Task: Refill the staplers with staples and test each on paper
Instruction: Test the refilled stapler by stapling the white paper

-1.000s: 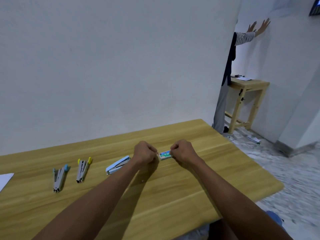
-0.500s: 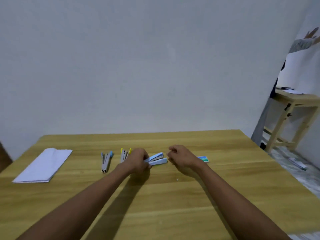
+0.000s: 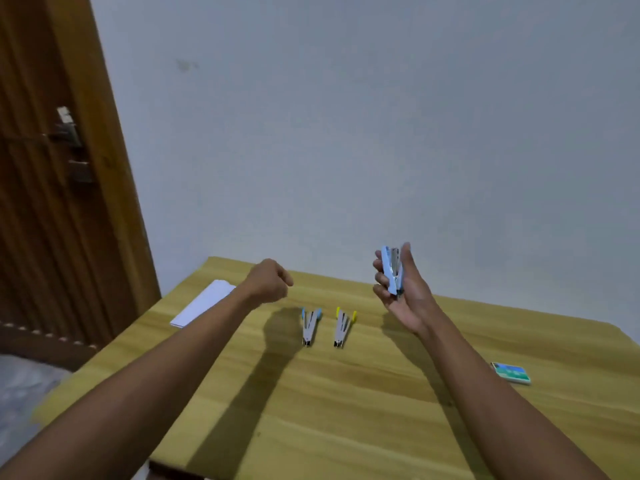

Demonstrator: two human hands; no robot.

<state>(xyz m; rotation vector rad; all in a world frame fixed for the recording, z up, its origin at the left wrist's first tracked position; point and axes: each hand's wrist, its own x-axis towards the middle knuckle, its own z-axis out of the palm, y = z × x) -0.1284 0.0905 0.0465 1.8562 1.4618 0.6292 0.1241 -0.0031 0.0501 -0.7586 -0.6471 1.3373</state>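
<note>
three staplers: two (image 3: 309, 326) (image 3: 343, 327) lying open on table (image 3: 346, 410), light blue stapler (image 3: 390, 270) gripped upright in right hand (image 3: 403, 289) (raised), left hand (image 3: 268, 280) an empty fist beside the paper (image 3: 204, 303), one staple box (image 3: 511, 372) far right.

A plain pale grey wall (image 3: 381, 133) rises behind the light wooden surface (image 3: 346, 410); a ribbed brown wooden door (image 3: 45, 220) stands far left.

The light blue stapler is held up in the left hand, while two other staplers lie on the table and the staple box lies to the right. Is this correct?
Not quite: the head view shows the light blue stapler held up in the right hand, not the left. The left hand is curled into a fist and holds nothing. The rest is right: two other staplers lie on the table, and the staple box lies to the right.
</note>
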